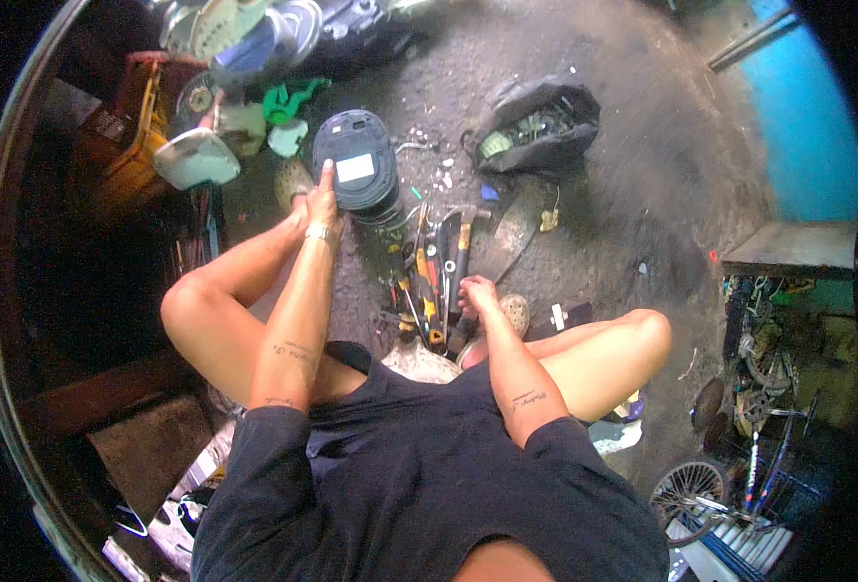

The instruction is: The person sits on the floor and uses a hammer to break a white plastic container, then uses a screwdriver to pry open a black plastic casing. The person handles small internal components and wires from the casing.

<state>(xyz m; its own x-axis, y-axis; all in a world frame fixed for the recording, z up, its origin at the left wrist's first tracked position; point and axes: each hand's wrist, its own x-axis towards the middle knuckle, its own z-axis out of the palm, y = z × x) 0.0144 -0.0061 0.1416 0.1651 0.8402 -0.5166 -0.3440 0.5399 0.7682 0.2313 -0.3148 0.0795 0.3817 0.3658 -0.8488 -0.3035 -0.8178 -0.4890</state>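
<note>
My left hand [320, 206] grips the side of a dark, oval-ended appliance [356, 145], its thumb lying along the edge. A white label shows on the appliance's flat face, which is turned up toward me. Between my legs lies a row of hand tools, among them a hammer [465, 238] with an orange and black handle and yellow-and-black pliers [433, 315]. My right hand [478, 294] is at the lower part of the hammer's handle, fingers curled against it. How far they wrap round it is partly hidden.
A black bag [545, 126] with parts inside stands ahead to the right. Small white scraps [445, 165] litter the floor. A yellow crate [143, 136] and a pile of parts are at the left; a bicycle wheel [689, 500] is at the lower right.
</note>
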